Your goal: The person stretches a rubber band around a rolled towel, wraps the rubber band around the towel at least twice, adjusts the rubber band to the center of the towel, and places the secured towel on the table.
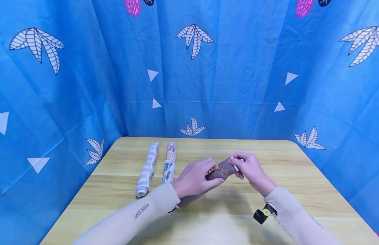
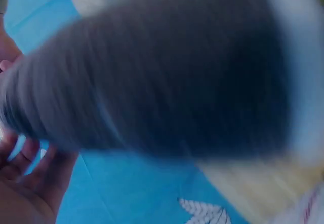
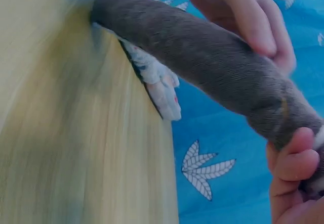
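Note:
A grey-brown rolled towel (image 1: 227, 167) is held slantwise above the table, with a thin tan rubber band (image 3: 285, 107) round it near one end. My left hand (image 1: 196, 177) grips the roll beside the band, thumb on the near side and fingers over the far side. At the banded end, my right hand (image 1: 252, 170) pinches the cloth, where a bit of white shows by the fingers. Blurred, the towel (image 2: 167, 72) fills much of the left wrist view. Its other end is mostly hidden behind my left forearm in the head view.
To the left on the wooden table (image 1: 287, 211) lie two more rolls: a lavender-and-white striped one (image 1: 146, 172) and a white printed one (image 1: 169, 166), partly near my left hand. A blue patterned curtain (image 1: 238, 68) surrounds the table's back and sides.

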A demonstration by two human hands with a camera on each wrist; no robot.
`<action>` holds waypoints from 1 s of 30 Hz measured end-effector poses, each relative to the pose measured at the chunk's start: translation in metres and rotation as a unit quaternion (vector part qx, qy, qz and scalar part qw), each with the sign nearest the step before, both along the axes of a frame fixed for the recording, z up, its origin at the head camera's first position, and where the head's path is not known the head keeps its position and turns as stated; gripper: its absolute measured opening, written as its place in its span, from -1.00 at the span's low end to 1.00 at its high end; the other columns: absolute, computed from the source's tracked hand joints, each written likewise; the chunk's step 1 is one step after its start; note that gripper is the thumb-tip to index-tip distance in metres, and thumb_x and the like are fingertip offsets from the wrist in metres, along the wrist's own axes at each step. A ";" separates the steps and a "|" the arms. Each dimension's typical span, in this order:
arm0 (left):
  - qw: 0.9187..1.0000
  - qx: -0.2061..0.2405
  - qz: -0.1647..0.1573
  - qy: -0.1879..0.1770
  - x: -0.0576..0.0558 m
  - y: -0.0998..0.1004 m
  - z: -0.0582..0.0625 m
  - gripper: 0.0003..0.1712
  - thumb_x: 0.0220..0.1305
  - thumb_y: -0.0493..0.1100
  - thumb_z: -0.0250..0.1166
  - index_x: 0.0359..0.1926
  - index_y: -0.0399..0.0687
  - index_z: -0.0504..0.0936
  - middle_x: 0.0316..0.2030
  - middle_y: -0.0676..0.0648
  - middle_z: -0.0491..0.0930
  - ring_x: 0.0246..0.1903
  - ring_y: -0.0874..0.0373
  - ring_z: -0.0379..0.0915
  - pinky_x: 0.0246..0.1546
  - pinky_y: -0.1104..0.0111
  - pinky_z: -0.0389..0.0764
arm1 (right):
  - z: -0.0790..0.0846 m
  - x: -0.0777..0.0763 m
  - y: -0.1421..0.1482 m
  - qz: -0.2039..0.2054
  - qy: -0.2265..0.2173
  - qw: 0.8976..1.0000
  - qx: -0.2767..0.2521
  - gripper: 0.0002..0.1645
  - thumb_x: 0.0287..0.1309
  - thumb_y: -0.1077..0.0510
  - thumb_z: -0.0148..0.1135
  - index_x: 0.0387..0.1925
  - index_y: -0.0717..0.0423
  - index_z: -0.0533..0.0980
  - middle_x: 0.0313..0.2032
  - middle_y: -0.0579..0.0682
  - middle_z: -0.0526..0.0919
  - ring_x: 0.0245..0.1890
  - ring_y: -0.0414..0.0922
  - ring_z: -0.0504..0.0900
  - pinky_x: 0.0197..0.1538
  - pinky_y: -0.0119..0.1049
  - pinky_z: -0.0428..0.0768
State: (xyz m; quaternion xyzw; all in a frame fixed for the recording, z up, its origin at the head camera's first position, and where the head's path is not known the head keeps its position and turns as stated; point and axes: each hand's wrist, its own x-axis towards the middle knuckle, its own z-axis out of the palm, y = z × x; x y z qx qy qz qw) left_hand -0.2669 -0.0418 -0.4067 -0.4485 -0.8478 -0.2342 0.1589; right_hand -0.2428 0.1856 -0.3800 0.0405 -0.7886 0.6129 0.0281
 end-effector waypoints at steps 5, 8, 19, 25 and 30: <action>0.998 0.037 0.001 -0.044 0.002 0.008 -0.002 -0.63 0.33 0.13 0.30 0.04 0.16 0.45 -0.19 0.17 0.47 -0.41 0.35 0.39 -0.51 0.55 0.40 | 0.001 0.000 -0.002 0.008 0.001 1.000 0.002 -0.70 0.30 0.26 0.14 0.02 0.29 0.58 -0.40 0.06 0.61 -0.73 -0.21 0.38 -0.67 -0.40 0.33; 0.999 0.032 -0.011 -0.023 0.000 0.009 -0.002 -0.62 0.38 0.04 0.26 0.16 0.19 0.44 -0.09 0.15 0.47 -0.36 0.34 0.42 -0.47 0.56 0.43 | 0.001 -0.002 0.001 0.028 0.002 1.000 0.006 -0.70 0.34 0.25 0.11 0.00 0.33 0.59 -0.30 0.11 0.65 -0.71 -0.22 0.42 -0.66 -0.41 0.35; 0.981 0.083 -0.064 -0.161 -0.011 0.004 0.000 -0.60 0.38 -0.19 0.15 0.20 0.20 0.52 0.03 0.17 0.54 -0.13 0.28 0.45 -0.12 0.46 0.55 | -0.005 0.000 0.022 0.139 0.086 0.978 0.132 -0.57 0.33 0.03 0.30 0.18 0.02 0.56 -0.14 0.08 0.68 -0.36 -0.10 0.62 -0.31 -0.24 0.66; 0.983 0.073 -0.080 -0.149 -0.009 0.006 0.002 -0.63 0.38 -0.03 0.29 0.17 0.16 0.51 -0.09 0.15 0.52 -0.24 0.30 0.46 -0.25 0.51 0.55 | -0.005 -0.001 0.018 0.120 0.118 0.977 0.133 -0.68 0.34 0.08 0.28 0.06 0.07 0.62 -0.09 0.07 0.70 -0.34 -0.15 0.63 -0.25 -0.28 0.67; 0.991 0.041 -0.062 -0.113 -0.007 0.010 0.003 -0.71 0.30 -0.03 0.37 0.00 0.11 0.55 -0.25 0.13 0.44 -0.30 0.33 0.38 -0.33 0.56 0.48 | -0.005 0.003 0.014 0.079 0.117 0.981 0.133 -0.71 0.27 0.10 0.35 -0.03 0.14 0.67 -0.26 0.06 0.73 -0.46 -0.18 0.59 -0.38 -0.34 0.61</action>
